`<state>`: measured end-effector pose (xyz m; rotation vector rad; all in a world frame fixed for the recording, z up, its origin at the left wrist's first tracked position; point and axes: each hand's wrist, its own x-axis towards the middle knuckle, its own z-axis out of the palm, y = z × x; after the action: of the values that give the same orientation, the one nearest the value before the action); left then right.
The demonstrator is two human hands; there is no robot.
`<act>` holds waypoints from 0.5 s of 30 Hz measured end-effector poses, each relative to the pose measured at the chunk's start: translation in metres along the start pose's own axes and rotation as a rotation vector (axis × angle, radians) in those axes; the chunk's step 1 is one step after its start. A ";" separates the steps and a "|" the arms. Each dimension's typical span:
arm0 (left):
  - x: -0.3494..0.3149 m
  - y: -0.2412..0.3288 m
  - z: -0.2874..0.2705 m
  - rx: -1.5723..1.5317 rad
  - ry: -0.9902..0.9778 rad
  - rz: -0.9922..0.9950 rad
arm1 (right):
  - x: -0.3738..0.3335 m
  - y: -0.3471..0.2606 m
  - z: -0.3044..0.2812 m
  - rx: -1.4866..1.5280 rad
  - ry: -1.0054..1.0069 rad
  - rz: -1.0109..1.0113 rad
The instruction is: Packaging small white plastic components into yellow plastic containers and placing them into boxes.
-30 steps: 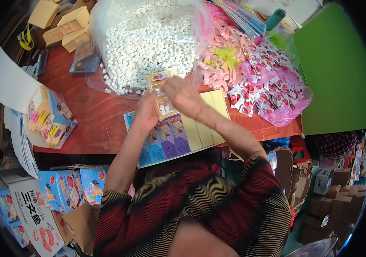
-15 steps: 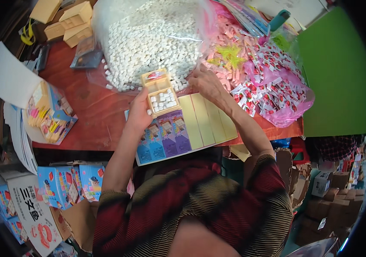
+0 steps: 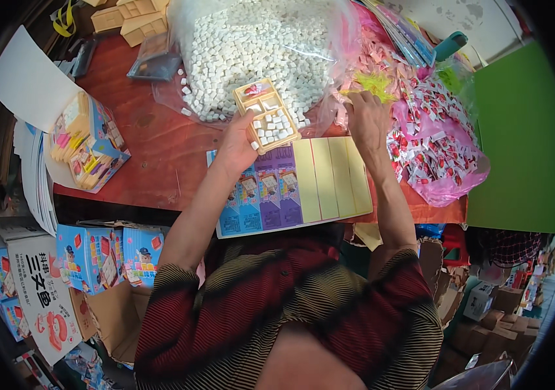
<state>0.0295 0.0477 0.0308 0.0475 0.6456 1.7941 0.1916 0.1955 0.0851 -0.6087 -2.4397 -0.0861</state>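
Observation:
A tan compartment tray [image 3: 286,135] is in my left hand [image 3: 238,142], whose fingers wrap its left side. Several white cubes [image 3: 273,127] fill its near compartment, and a small red-and-white packet [image 3: 256,88] lies in the far one. One loose white cube [image 3: 254,145] shows by my left fingertips. My right hand [image 3: 368,120] is at the pink pieces [image 3: 357,63], just beside a yellow-green clump [image 3: 374,83] of thin pieces. Its fingers are bent and drawn together; what they hold, if anything, cannot be made out. Below the tray lies a printed card sheet [image 3: 316,188].
A clear bag of white cubes [image 3: 251,49] stands behind the tray. Red-and-white packets [image 3: 433,143] spill from a pink bag at right, near a green board [image 3: 515,143]. A filled, open box [image 3: 89,146] stands left on the red table [image 3: 150,149]. Cartons [image 3: 105,257] sit below.
My right hand has moved right, from the edge of the white cubes to the pink pieces and yellow-green clump. My left hand still holds the tray. The whole view has shifted.

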 end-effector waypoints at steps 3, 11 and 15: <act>0.001 -0.002 0.009 -0.018 0.024 0.016 | 0.000 -0.043 -0.012 0.206 0.001 -0.098; -0.003 -0.008 0.032 0.048 0.092 0.056 | -0.011 -0.094 0.021 0.190 -0.168 -0.412; 0.001 -0.008 0.017 0.059 0.058 0.063 | -0.010 -0.094 0.024 0.320 -0.199 -0.396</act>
<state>0.0424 0.0574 0.0413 0.0561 0.7462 1.8424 0.1435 0.1124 0.0671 0.0108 -2.6571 0.2107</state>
